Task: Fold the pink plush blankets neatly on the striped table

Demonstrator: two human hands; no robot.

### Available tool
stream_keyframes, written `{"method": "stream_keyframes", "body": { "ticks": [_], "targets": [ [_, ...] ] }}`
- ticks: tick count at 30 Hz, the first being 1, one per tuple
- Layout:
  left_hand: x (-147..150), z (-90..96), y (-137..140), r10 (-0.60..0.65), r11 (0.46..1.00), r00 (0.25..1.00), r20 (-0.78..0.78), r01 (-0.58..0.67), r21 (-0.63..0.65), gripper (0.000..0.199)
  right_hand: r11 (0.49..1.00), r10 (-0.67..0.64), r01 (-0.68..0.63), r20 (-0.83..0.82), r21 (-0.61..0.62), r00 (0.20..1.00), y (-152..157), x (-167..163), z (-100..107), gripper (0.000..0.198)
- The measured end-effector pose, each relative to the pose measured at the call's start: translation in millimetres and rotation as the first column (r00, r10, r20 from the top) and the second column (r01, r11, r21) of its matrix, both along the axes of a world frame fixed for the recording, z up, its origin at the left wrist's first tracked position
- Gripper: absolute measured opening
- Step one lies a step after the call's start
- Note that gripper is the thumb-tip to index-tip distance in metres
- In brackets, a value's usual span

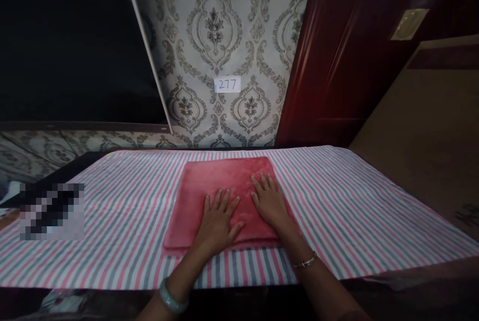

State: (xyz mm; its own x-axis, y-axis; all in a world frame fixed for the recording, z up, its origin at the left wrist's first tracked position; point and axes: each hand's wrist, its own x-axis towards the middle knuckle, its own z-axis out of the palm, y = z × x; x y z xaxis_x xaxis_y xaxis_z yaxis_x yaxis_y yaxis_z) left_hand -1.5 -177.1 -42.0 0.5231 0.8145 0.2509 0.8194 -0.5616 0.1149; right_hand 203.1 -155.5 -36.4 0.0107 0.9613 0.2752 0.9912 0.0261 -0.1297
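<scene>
A red, plush-looking cloth (202, 176), folded into a flat, thick rectangle, lies in the middle of the striped table cover. My left hand (219, 219) rests flat on its lower middle, fingers spread and pointing away from me. On the cloth's right side lies my right hand (268, 199), palm down with the fingers apart. Both hands touch the top of the cloth and grip nothing. Folded layers show along its near edge. A pale bangle circles my left wrist and a thin silvery one my right.
The cover (337, 201) has pink, grey and white stripes. A blurred-out item (51, 211) lies at its left. Behind stand a dark screen (75, 47), a patterned wall with a "277" paper label (227, 84), and a dark red door frame (322, 62). A large cardboard piece (422, 126) leans at the right.
</scene>
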Motion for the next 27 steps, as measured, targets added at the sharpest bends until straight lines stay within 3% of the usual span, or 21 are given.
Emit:
{"method": "stream_keyframes", "body": {
  "ticks": [5, 8, 12, 15, 17, 20, 23, 25, 27],
  "targets": [
    [-0.7, 7.9, -8.6, -0.010, 1.000, 0.998, 0.058, 0.010, -0.004, 0.059, 1.000, -0.001, 0.000, 0.030, 0.010, 1.000, 0.8, 0.5, -2.6, 0.055],
    [-17.5, 13.3, -16.4, 0.000, 1.000, 0.994, 0.108, -0.002, 0.025, 0.050, 1.000, 0.002, -0.003, 0.045, 0.016, 0.999, 0.6, 2.2, -5.6, 0.054],
    [-66.0, 9.8, -22.0, 0.167, 0.970, 0.947, 0.274, -0.207, 0.125, 0.049, 0.999, 0.007, -0.008, 0.053, 0.035, 0.999, 0.4, 4.3, -3.8, 0.052],
    [-104.2, 1.4, -23.7, 0.281, 0.947, 0.845, 0.455, -0.321, 0.012, 0.056, 0.997, 0.030, -0.031, 0.011, 0.075, 0.999, -2.8, -3.5, 5.4, 0.047],
    [-121.4, -1.7, -25.0, 0.360, 0.931, 0.764, 0.535, -0.335, -0.148, 0.061, 0.984, 0.158, -0.152, -0.051, 0.097, 0.986, -8.8, -18.8, 13.3, 0.045],
    [-131.9, 0.9, -26.6, 0.475, 0.880, 0.636, 0.609, -0.327, -0.345, 0.069, 0.872, 0.489, -0.484, -0.130, 0.072, 0.862, -25.0, -57.6, 21.3, 0.054],
    [-130.7, 9.2, -27.1, 0.498, 0.867, 0.530, 0.686, -0.281, -0.412, 0.072, 0.735, 0.662, -0.678, -0.180, -0.034, 0.727, -43.2, -102.6, 21.2, 0.076],
    [-127.8, 15.3, -28.1, 0.491, 0.870, 0.474, 0.731, -0.224, -0.440, 0.071, 0.708, 0.682, -0.702, -0.186, -0.075, 0.708, -51.1, -126.5, 17.7, 0.084],
    [-125.7, 20.4, -30.0, 0.479, 0.875, 0.417, 0.772, -0.153, -0.460, 0.067, 0.733, 0.654, -0.674, -0.179, -0.086, 0.735, -53.6, -141.7, 12.9, 0.085]
  ]
}}
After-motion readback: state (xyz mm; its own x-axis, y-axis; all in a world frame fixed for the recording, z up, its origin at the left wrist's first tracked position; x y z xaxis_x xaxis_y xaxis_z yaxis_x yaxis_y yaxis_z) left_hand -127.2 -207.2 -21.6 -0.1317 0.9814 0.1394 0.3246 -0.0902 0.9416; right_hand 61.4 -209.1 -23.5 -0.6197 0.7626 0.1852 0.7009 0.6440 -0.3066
